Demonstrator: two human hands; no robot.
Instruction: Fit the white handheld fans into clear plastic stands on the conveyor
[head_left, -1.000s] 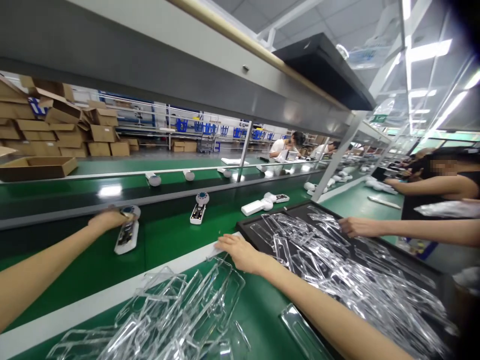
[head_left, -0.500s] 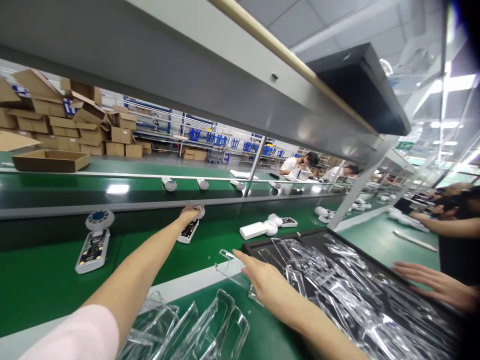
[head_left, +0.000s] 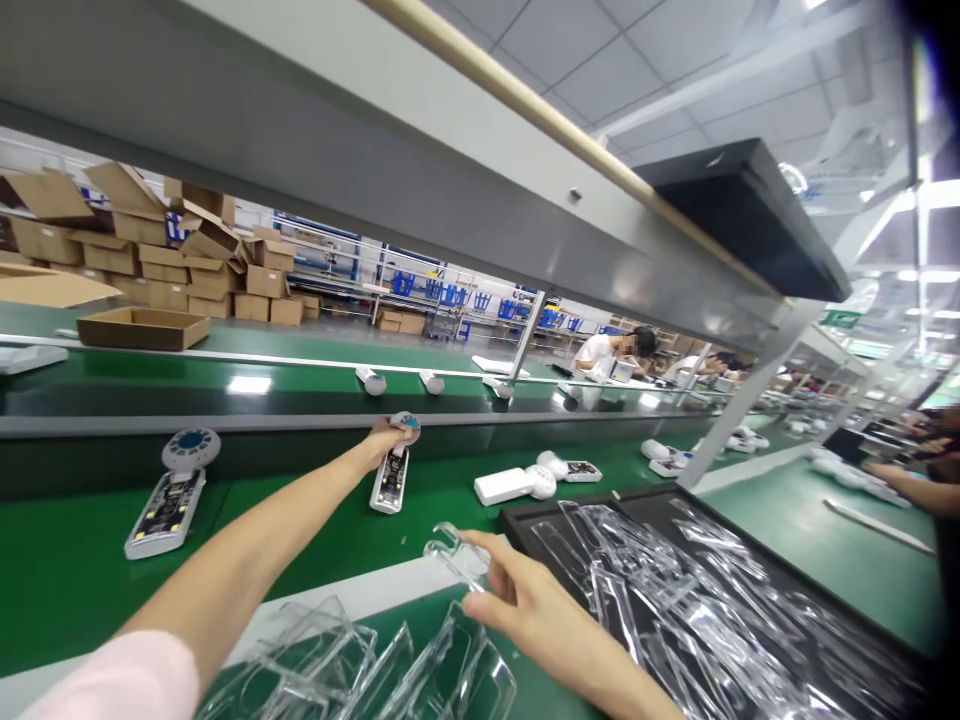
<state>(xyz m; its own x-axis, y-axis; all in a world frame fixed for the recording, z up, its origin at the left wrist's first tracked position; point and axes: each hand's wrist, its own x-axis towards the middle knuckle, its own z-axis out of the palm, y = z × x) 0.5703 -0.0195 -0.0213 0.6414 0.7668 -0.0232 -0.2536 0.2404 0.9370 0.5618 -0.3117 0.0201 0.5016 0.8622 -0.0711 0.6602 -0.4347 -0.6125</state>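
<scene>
In the head view, the only one I had, the left hand [head_left: 391,436] had its fingers closed round the round head of a unit [head_left: 389,484] that lay on the green belt [head_left: 439,495], board upward. The right hand [head_left: 536,600] held a clear frame [head_left: 452,552] in a narrow grip at its fingertips, above the pale edge strip [head_left: 375,596] and apart from the unit. I judged that frame not yet fitted; whether the held unit already carried one, I couldn't tell. A second unit [head_left: 166,506] lay board up to the left, untouched. Plenty remained: loose frames [head_left: 360,665] sat piled nearest me, and more filled the black tray [head_left: 520,522] on the right. Beyond it lay a white unit [head_left: 504,487], its board not showing.
</scene>
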